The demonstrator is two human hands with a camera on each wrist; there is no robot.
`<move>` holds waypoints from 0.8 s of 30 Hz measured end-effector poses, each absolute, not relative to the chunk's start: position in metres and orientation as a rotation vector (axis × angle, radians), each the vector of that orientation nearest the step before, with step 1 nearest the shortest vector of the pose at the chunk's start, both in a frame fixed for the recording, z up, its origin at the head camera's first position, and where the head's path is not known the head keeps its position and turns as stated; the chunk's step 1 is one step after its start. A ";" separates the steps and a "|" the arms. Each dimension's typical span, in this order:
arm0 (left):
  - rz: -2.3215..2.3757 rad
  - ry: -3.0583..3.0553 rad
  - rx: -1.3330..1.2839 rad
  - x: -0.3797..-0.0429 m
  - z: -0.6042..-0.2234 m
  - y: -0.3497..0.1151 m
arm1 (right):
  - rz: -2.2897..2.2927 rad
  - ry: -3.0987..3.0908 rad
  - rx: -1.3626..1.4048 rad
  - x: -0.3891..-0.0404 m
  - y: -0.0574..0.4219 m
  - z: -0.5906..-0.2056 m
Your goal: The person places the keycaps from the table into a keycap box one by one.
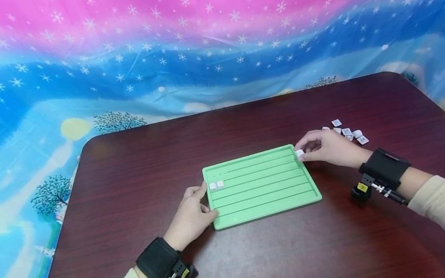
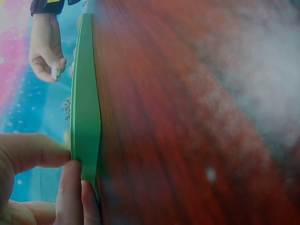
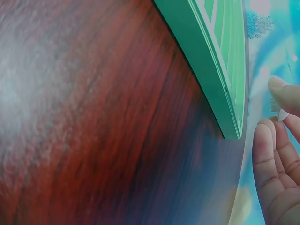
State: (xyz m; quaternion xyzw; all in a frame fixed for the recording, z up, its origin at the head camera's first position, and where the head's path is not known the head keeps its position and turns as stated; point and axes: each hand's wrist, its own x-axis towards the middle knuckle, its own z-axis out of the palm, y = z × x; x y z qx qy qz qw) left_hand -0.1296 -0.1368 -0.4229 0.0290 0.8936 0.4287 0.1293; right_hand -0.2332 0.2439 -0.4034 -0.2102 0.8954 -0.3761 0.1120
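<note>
A green ridged tray (image 1: 262, 186) lies on the dark table, its long slots running side to side. My left hand (image 1: 191, 216) holds its left edge, with the thumb at the near corner and fingers farther up the side. Two small white square tiles (image 1: 217, 185) sit side by side in a slot near that edge. My right hand (image 1: 329, 147) pinches another white tile (image 1: 299, 152) between thumb and fingers, just over the tray's far right corner. In the left wrist view, the pinched tile (image 2: 56, 73) shows edge-on above the tray's level. Fingers partly cover it in the right wrist view.
Beyond the right hand lies a loose pile of several white tiles (image 1: 347, 132), some marked dark on their faces and partly hidden by the hand. The brown wooden table (image 1: 270, 259) ends at a patterned pink and blue cloth (image 1: 204, 37) behind.
</note>
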 end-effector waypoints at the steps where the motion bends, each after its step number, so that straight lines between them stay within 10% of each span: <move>1: 1.248 2.601 0.090 -0.130 -0.423 -0.137 | -1.109 2.626 -0.620 -0.233 0.243 -0.404; 24: 1.247 2.615 0.108 -0.130 -0.424 -0.136 | -0.976 2.639 -0.927 -0.225 0.213 -0.404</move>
